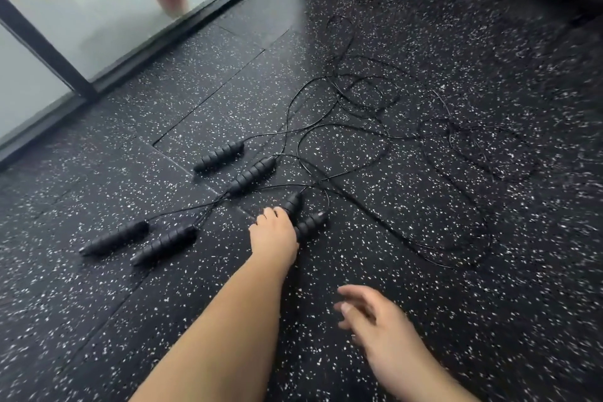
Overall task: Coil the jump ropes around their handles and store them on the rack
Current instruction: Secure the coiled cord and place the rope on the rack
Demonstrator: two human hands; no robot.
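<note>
Handles (pixel 310 225) are the place to take hold. Ribbed and rigid-looking, they should sit firm in a palm and give the cord something to wind on. The cords (pixel 450 129) look thin, light and limp, likely to snag where they cross, so I would gather them slowly.

The left hand (pixel 274 235) lies over the near ends of this pair, fingers (pixel 269 214) bent down against one handle. The thumb is hidden, so I cannot tell whether the grip is closed. The right hand (pixel 381 320) hovers nearer the body, blurred, fingers loosely spread, holding nothing.

Further out, four more handles lie on the speckled floor (pixel 195 320) — a middle pair (pixel 253 173) and a left pair (pixel 164 245). All the cords trail away to the right in overlapping loops.
</note>
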